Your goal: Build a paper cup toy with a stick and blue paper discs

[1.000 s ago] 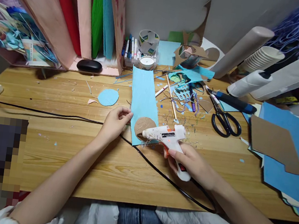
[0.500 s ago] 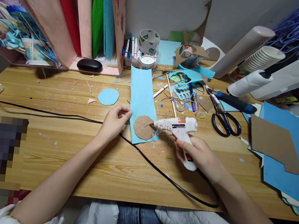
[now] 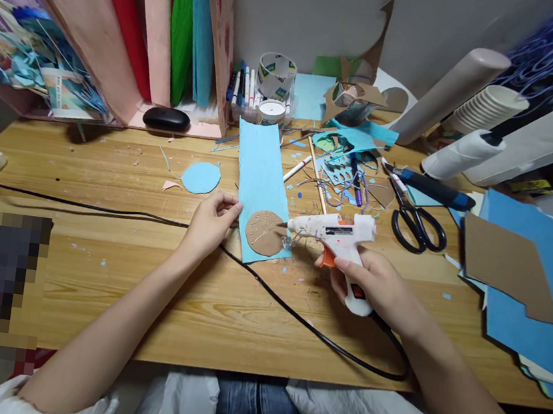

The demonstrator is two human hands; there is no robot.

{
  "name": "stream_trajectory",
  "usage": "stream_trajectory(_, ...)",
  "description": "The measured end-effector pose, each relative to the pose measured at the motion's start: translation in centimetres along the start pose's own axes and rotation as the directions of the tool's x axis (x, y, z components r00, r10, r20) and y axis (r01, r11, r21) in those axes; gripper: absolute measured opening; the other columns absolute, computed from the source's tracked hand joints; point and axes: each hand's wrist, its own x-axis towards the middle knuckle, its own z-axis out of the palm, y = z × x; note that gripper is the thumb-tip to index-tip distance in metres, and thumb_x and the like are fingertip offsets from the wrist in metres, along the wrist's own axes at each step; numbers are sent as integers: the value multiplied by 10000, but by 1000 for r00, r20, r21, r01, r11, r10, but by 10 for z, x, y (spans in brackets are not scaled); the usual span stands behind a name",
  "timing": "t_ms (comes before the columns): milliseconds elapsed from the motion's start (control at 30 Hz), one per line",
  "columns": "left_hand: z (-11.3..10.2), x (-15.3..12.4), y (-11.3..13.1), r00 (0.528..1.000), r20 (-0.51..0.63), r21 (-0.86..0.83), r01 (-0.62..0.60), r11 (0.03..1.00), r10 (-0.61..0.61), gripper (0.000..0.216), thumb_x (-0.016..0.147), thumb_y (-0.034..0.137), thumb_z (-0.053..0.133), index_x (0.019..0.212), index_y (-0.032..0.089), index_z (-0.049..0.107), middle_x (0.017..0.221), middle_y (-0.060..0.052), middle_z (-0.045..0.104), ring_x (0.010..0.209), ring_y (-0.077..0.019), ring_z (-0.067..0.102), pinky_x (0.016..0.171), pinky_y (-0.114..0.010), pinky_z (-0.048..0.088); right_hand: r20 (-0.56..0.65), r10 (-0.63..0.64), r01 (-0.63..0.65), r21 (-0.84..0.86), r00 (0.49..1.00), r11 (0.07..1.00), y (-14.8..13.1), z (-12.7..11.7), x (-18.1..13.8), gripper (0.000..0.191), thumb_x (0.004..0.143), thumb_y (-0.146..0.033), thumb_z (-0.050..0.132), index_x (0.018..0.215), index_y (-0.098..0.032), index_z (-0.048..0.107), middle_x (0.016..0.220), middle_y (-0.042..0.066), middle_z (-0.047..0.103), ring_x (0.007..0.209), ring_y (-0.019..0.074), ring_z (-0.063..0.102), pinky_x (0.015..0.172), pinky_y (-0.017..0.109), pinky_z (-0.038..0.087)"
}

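Note:
My right hand (image 3: 373, 279) is wrapped round the grip of a white hot glue gun (image 3: 334, 229) with an orange trigger. Its nozzle points left, over the right edge of a brown cardboard disc (image 3: 263, 237). Thin lines of glue streak the disc's upper half. Beneath the disc lies a long strip of light blue crepe paper (image 3: 264, 172). My left hand (image 3: 211, 222) pinches the strip's left edge beside the disc, thumb and fingers closed. A black cord (image 3: 294, 308) passes under that hand and curves round to the glue gun.
A blue paper circle (image 3: 201, 177) lies left of the strip. Black scissors (image 3: 418, 228), a utility knife (image 3: 433, 188) and paper scraps (image 3: 339, 168) lie to the right. Blue sheets and a piece of cardboard (image 3: 511, 266) are stacked at far right. Markers and tape (image 3: 276, 76) stand behind.
The glue gun's nozzle has moved slightly right and up across the disc, and its orange trigger shows more. My left hand stays at the strip's edge, with the strip barely shifted.

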Motion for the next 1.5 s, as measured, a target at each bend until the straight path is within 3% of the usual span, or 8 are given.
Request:
stream_trajectory(133, 0, 0, 0, 1000, -20, -7, 5, 1000, -5, 185, 658, 286, 654, 732, 143, 561, 699, 3, 585, 609, -108, 556, 589, -247, 467, 125, 5, -17, 92, 992, 996, 3, 9, -2, 402, 851, -519, 406, 781, -156, 565, 513, -13, 529, 443, 110, 460, 437, 225, 339)
stream_trajectory(433, 0, 1, -1, 1000, -12, -14, -2, 1000, 2, 204, 649, 309, 665, 732, 153, 563, 697, 6, 589, 612, -110, 559, 592, -251, 471, 164, 10, -14, 28, 986, 1000, 0, 19, -2, 386, 863, -476, 403, 677, -159, 522, 520, -6, 527, 481, 112, 483, 467, 216, 369)
stream_trajectory(733, -1, 1, -2, 1000, -10, 12, -13, 1000, 13, 213, 656, 319, 659, 735, 147, 562, 694, -1, 586, 605, -115, 554, 584, -258, 466, 39, 1, 3, -101, 999, 995, 2, 7, 0, 470, 868, -497, 368, 543, -174, 474, 508, 2, 520, 488, 118, 472, 491, 235, 355)
stream_trajectory(867, -1, 0, -1, 1000, -8, 17, -12, 1000, 12, 217, 659, 326, 658, 739, 149, 562, 697, -2, 584, 608, -114, 554, 587, -254, 464, -40, 11, -17, -144, 999, 989, 3, 2, 1, 455, 864, -480, 373, 540, -178, 479, 507, 9, 539, 490, 129, 487, 501, 246, 365)
stream_trajectory(1200, -1, 1, -1, 1000, -19, 6, -3, 1000, 3, 180, 664, 291, 643, 735, 149, 557, 695, 3, 583, 603, -108, 554, 578, -246, 468, -108, 28, -43, -139, 994, 989, 5, -2, 2, 404, 833, -498, 406, 645, -170, 548, 520, 10, 548, 491, 140, 494, 486, 259, 369)
stream_trajectory(1500, 0, 1, 0, 1000, -27, 9, -3, 1000, 4, 166, 667, 277, 637, 734, 147, 560, 693, 6, 583, 608, -112, 556, 582, -253, 470, 87, 8, -4, -48, 996, 999, -5, 5, -6, 343, 837, -463, 411, 741, -172, 563, 533, -11, 537, 463, 122, 481, 445, 234, 356)
